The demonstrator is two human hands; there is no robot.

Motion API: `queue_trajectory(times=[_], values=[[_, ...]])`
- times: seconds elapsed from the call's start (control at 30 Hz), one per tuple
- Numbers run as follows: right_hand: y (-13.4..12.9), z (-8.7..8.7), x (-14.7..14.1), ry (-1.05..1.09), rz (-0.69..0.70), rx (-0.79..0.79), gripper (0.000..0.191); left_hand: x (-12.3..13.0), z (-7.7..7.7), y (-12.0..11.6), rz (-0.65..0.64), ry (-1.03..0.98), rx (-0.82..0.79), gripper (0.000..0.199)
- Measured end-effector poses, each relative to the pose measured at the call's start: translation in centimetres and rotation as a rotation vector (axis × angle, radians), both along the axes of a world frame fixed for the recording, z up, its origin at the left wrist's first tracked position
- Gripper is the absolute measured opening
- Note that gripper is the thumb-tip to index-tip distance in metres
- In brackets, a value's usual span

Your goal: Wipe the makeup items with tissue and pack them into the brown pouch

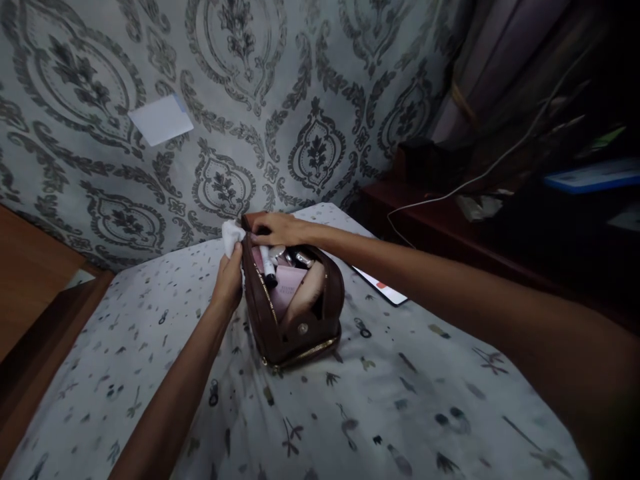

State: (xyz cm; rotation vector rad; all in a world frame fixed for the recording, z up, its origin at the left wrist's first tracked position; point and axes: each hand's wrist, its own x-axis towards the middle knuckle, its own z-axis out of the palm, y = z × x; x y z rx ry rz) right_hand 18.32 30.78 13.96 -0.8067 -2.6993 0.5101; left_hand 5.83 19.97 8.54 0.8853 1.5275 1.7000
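A brown makeup bag point(257, 320) with gold zips lies unzipped on the bed. Inside it are a pink box point(287, 283), a white tube with a black cap point(267, 263), a beige pouch-like item point(306, 290) and small cosmetics partly in shadow. My left hand point(230, 277) is at the bag's left side, closed on a crumpled white cloth or tissue point(232, 235) by the far corner. Reaching across the far end, my right hand point(280, 230) has its fingers curled at the bag's rim, beside the lighter brown flap point(253, 219); its fingertips are partly hidden.
The bag rests on a patterned bedsheet point(400, 407). Right of it lies a phone or tablet with a lit screen point(387, 288). A white cable point(450, 195) hangs over a dark red surface. Behind is a wallpapered wall point(310, 80); a wooden panel point(40, 280) stands at left.
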Motion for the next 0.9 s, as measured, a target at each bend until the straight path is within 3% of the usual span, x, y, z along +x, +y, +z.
queue_trajectory(times=[0.27,0.53,0.73,0.9], values=[[-0.7,1.2,-2.6,-0.075,-0.157,0.0,0.022,-0.2,0.3,-0.3,-0.018,-0.033,-0.006,0.028],[-0.7,1.4,-1.5,-0.009,-0.094,-0.008,0.022,-0.6,-0.2,-0.1,-0.019,-0.03,0.031,0.029],[0.8,2.9,0.2,0.226,-0.16,-0.147,0.013,-0.8,-0.4,0.0,0.017,-0.004,-0.023,0.033],[0.9,2.3,2.9,0.523,-0.119,-0.233,0.017,-0.5,-0.2,-0.1,-0.005,0.03,0.013,0.037]])
